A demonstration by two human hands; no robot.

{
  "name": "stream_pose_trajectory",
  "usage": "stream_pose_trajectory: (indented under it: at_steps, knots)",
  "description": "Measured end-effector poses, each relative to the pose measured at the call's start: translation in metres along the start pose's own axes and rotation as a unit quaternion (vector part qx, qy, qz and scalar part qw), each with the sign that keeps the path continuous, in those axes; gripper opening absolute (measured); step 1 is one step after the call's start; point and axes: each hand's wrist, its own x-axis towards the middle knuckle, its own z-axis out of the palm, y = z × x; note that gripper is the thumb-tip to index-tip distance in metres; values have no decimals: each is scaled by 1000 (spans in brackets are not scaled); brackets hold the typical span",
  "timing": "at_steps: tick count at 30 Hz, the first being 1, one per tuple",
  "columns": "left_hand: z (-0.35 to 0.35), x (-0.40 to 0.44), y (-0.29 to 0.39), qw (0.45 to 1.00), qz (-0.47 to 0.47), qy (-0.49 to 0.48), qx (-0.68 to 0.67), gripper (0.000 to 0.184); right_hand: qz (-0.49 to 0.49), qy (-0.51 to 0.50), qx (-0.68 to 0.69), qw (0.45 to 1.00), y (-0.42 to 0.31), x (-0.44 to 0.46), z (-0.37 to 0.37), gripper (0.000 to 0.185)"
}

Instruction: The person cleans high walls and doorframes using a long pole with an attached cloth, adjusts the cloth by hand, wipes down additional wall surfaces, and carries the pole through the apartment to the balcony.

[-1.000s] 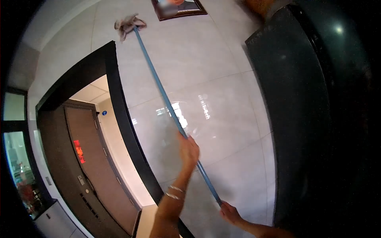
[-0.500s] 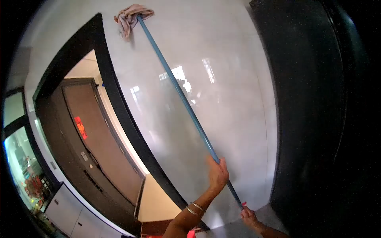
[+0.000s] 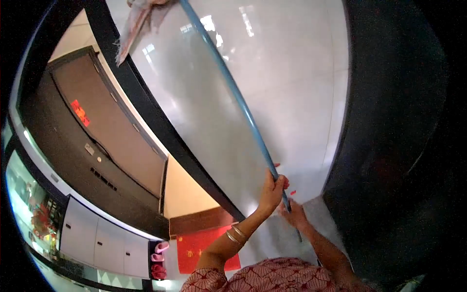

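Note:
A long blue mop pole [image 3: 237, 95] slants up and to the left in front of a glossy pale wall. At its top end hangs a crumpled pinkish-grey cloth [image 3: 141, 22], partly cut off by the upper edge of the view. My left hand [image 3: 273, 193], with bangles on its wrist, is wrapped round the lower part of the pole. Just below it, my right hand [image 3: 295, 215] is closed on the pole near its bottom end, its fingers a little blurred.
A black frame [image 3: 160, 124] borders the wall on the left, beside a brown door [image 3: 109, 129] with a red paper strip. Below lie a red mat [image 3: 189, 248] and pink slippers [image 3: 159, 253] next to a white cabinet [image 3: 109, 238]. A dark panel [image 3: 389, 121] stands on the right.
The view has tipped downward, bringing the mat, slippers and patterned clothing into sight. My right hand has come closer to my left along the pole. The cloth is nearer the black frame.

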Motion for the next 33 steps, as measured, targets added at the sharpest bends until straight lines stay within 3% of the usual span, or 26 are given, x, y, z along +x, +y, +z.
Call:
stream_pose_trajectory:
  at_steps: [2,3,4,6,8,9,10,11,16,20,22,23,24,26,27,28,30,31,32,33]
  knots:
    - [-11,-9,-19,988,-13,-95,119,33,45,44,75,995,-39,28,-11,19]
    - [-22,-5,-39,988,-20,-95,118,33,37,66,70,995,-41,39,-13,19]
    - [-38,2,-68,973,122,-77,183,33,29,87,63,994,-38,41,-11,20]
    - [-75,17,-99,988,65,-61,124,34,34,77,132,988,-30,36,-3,27]
    - [-77,41,-2,994,3,65,87,54,148,81,90,982,-39,29,-16,37]
    - [-99,59,-2,986,72,130,71,65,107,101,99,984,-31,23,-13,42]
    - [-102,65,40,985,62,157,41,69,113,98,98,984,-25,18,-13,42]
    - [-106,68,66,976,116,176,58,67,142,100,119,978,-19,11,-11,42]
    - [-109,91,142,894,326,197,235,75,177,137,106,969,28,-20,-12,42]
    - [-99,111,148,894,335,190,231,79,166,120,86,975,30,-45,-18,40]
    - [-102,121,140,843,309,233,374,80,177,122,80,973,55,-50,-15,40]
    - [-113,134,123,800,391,254,377,55,168,128,36,977,74,-55,-13,39]
    - [-122,135,116,805,382,254,375,55,159,132,-7,978,81,-63,-17,39]
    - [-140,133,112,797,332,234,447,26,174,136,4,975,86,-74,-29,39]
    - [-143,129,111,769,391,231,450,13,185,143,21,972,86,-79,-30,39]
    - [-149,126,107,772,385,225,453,13,193,141,25,971,89,-85,-28,39]
    - [-155,117,111,914,286,185,221,17,159,171,-23,972,96,-95,-36,39]
    - [-152,110,116,917,241,248,200,17,133,144,-100,975,110,-102,-39,39]
    - [-149,102,127,939,210,236,134,16,142,142,-102,974,140,-106,-33,39]
    - [-151,100,134,951,184,237,72,16,56,200,-142,968,179,-111,-22,39]
